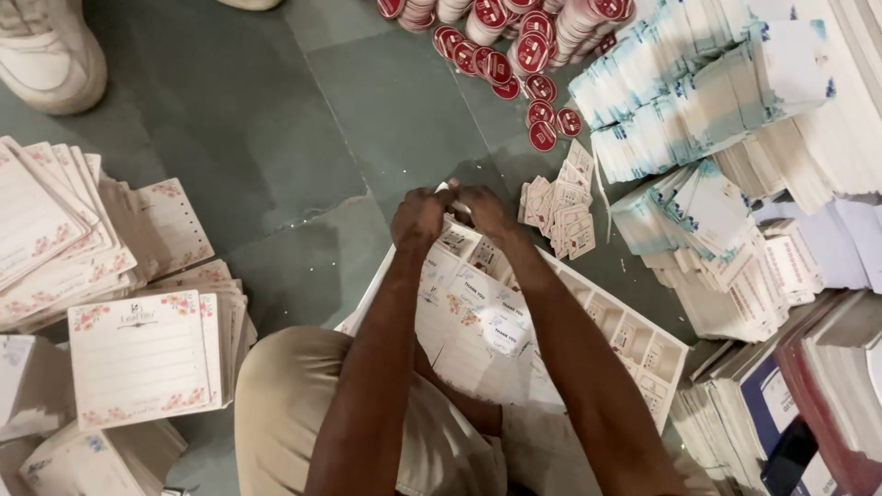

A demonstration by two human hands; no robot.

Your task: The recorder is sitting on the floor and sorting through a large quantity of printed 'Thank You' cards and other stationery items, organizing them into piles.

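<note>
A large white die-cut card sheet [588, 317] with many small printed tags lies tilted across my lap and the floor. Both hands meet at its far top corner. My left hand [418, 218] and my right hand [484, 209] pinch a small white tag [446, 188] between their fingertips at the sheet's edge. A loose heap of small punched-out tags [560, 207] lies on the floor just right of my hands.
Stacks of floral-bordered notepads [138, 354] fill the left. Round red stickers [514, 50] pile up at the top centre. Blue-and-white card bundles [698, 101] and paper stacks crowd the right. A person's white shoe [46, 55] stands at the top left on grey floor tiles [276, 138].
</note>
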